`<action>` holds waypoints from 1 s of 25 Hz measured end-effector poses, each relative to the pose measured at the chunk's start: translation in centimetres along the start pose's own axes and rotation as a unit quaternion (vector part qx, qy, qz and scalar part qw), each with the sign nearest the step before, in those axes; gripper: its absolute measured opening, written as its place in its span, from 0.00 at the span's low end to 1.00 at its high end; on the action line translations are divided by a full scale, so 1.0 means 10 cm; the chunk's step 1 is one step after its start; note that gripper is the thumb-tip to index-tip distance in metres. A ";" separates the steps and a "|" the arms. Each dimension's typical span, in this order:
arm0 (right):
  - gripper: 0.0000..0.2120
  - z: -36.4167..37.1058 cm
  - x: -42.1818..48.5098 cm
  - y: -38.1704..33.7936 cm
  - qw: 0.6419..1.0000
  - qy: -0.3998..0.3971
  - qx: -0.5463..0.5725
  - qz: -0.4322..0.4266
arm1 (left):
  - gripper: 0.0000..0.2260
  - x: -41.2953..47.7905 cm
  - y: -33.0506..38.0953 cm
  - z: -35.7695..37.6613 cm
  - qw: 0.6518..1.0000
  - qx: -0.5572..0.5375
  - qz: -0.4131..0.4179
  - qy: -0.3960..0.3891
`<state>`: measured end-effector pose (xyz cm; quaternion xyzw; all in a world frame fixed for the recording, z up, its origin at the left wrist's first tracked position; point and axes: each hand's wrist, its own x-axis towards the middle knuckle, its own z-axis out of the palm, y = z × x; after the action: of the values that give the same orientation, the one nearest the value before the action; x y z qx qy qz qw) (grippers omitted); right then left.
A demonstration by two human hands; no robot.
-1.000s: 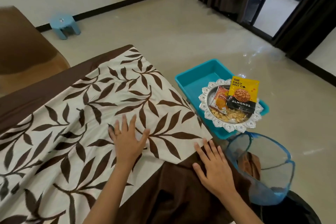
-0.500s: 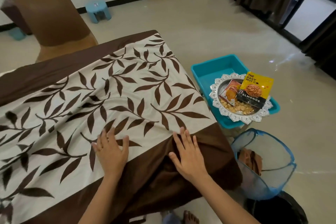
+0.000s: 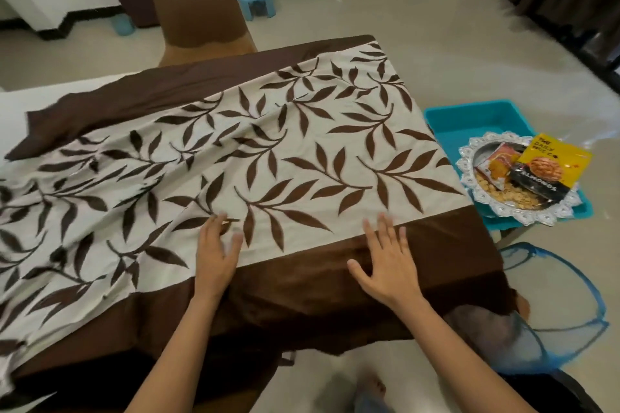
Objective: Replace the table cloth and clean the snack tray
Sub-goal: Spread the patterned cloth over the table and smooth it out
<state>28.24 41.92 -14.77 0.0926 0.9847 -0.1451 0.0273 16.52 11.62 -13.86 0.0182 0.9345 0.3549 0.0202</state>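
Your left hand (image 3: pixel 216 255) lies flat, fingers spread, on the cream, leaf-printed part of the cloth (image 3: pixel 302 144) covering the counter (image 3: pixel 20 104). Your right hand (image 3: pixel 389 261) lies flat on the cloth's brown border. To the right, a silver tray (image 3: pixel 523 213) with an almonds packet (image 3: pixel 550 171) sits on a teal bin (image 3: pixel 469 131). A blue mesh basket (image 3: pixel 570 329) stands nearer you. A brown chair (image 3: pixel 201 10) stands beyond the counter.
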 end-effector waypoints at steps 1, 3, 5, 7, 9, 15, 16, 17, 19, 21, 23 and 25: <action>0.40 0.06 0.00 -0.30 0.999 0.001 0.015 -0.037 | 0.24 -0.07 -0.14 -0.13 0.999 0.032 0.002 0.039; 0.41 0.28 0.00 -0.84 0.996 -0.018 0.018 -0.084 | 0.26 -0.16 -0.54 -0.38 0.985 0.158 -0.004 0.072; 0.42 0.52 -0.05 -1.23 0.995 -0.043 -0.010 -0.093 | 0.30 -0.28 -1.01 -0.61 0.972 0.226 -0.041 0.043; 0.41 0.67 -0.12 -1.43 0.995 -0.044 -0.039 -0.080 | 0.33 -0.40 -1.42 -0.87 0.965 0.247 -0.085 0.015; 0.40 0.70 -0.18 -1.48 0.996 -0.031 -0.048 -0.067 | 0.34 -0.47 -1.68 -1.12 0.970 0.232 -0.078 0.000; 0.39 0.81 -0.10 -2.29 0.998 -0.006 0.013 -0.062 | 0.33 -0.49 -2.22 -1.76 0.974 0.163 -0.105 0.114; 0.38 0.89 -0.05 -2.58 0.995 -0.019 0.035 -0.093 | 0.35 -0.49 -2.34 -1.86 0.969 0.175 -0.139 0.108; 0.37 0.97 -0.01 -2.84 0.991 -0.038 0.044 -0.119 | 0.39 -0.47 -2.45 -1.94 0.964 0.182 -0.172 0.087; 0.36 1.13 0.02 -3.17 0.989 -0.055 0.016 -0.136 | 0.45 -0.41 -2.67 -2.08 0.961 0.188 -0.201 0.038; 0.35 1.22 0.01 -3.26 0.991 -0.047 -0.022 -0.124 | 0.48 -0.33 -2.85 -2.22 0.961 0.200 -0.193 0.002; 0.35 1.23 0.00 -3.24 0.991 -0.044 -0.031 -0.123 | 0.51 -0.27 -2.91 -2.30 0.961 0.203 -0.184 -0.034; 0.35 1.22 -0.01 -3.24 0.991 -0.038 -0.032 -0.125 | 0.54 -0.22 -2.91 -2.35 0.957 0.204 -0.196 -0.065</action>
<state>22.46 7.88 -17.32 -0.0376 0.9909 -0.1191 0.0493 16.95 -25.77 -15.57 -0.1382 0.9690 0.1436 0.1460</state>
